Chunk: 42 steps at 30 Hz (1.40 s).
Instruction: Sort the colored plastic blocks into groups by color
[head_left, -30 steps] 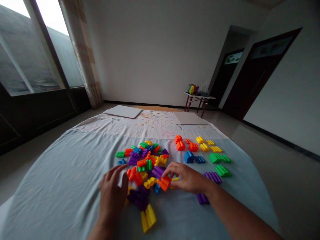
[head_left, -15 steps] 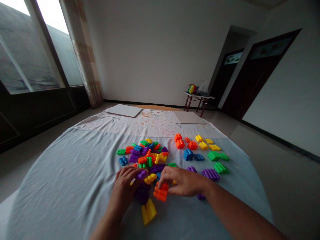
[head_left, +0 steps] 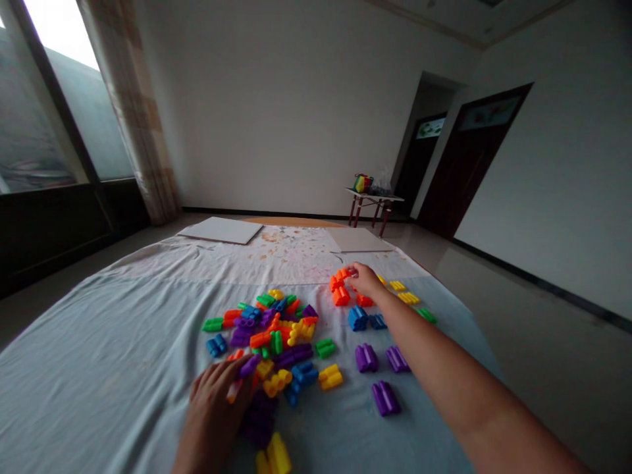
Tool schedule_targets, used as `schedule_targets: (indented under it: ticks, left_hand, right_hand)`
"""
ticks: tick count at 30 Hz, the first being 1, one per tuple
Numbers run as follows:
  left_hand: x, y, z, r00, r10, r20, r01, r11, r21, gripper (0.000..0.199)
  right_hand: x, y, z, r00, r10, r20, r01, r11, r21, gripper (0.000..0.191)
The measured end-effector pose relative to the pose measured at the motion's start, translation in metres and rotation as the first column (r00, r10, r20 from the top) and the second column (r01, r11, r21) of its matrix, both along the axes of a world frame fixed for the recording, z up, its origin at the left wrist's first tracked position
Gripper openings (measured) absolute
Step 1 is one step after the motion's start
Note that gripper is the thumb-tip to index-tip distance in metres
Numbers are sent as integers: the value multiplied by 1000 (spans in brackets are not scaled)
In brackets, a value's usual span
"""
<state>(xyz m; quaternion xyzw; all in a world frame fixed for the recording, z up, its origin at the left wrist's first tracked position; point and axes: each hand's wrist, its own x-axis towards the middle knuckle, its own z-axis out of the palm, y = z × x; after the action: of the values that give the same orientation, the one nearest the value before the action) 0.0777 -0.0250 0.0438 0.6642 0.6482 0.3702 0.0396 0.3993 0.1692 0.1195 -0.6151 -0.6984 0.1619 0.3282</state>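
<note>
The right hand [head_left: 364, 280] is reached out to the upper middle of the frame, its fingers drawn together on a small orange block [head_left: 342, 275]; whether that block is gripped cannot be told. The block lies just left of the fingertips, its long axis seemingly running sideways, and the right hand is clearly the nearer one. The left hand [head_left: 213, 415] is half curled at the bottom centre, beside a purple block [head_left: 249, 365], with nothing clearly held. Above it lies a mixed pile of plastic blocks [head_left: 259, 329]. To the right, blue blocks [head_left: 358, 318] and purple blocks [head_left: 386, 398] are set apart on a pale grey-blue cloth [head_left: 74, 368]. Two white boards [head_left: 220, 230] are laid beyond.
</note>
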Motion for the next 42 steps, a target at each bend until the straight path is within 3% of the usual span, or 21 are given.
schedule_targets:
  ticks: [6, 15, 19, 26, 29, 35, 42]
  left_hand:
    - [-4, -2, 1, 996, 40, 82, -43, 998, 38, 39]
    - [-4, -4, -1, 996, 28, 88, -36, 995, 94, 36]
    - [-2, -5, 3, 996, 19, 88, -27, 995, 96, 35]
    - [1, -5, 4, 996, 1, 85, -10, 994, 110, 35]
    - [1, -4, 4, 995, -5, 98, -6, 993, 115, 35]
    - [0, -4, 6, 993, 10, 117, -24, 992, 123, 35]
    - [-1, -4, 5, 992, 28, 126, -39, 996, 83, 33]
  right_hand:
    - [-6, 31, -19, 995, -66, 72, 69, 997, -45, 31]
    - [-5, 37, -31, 983, -88, 162, 103, 991, -87, 34]
    - [-6, 32, -28, 976, -92, 199, 107, 992, -67, 36]
    - [-20, 7, -1, 960, -41, 278, 31, 999, 40, 38]
    - [-23, 5, 4, 941, -70, 330, 54, 997, 59, 36]
    - [-18, 13, -8, 893, -173, 416, 180, 983, 21, 26]
    - [-20, 18, -15, 871, -195, 451, 215, 977, 8, 19]
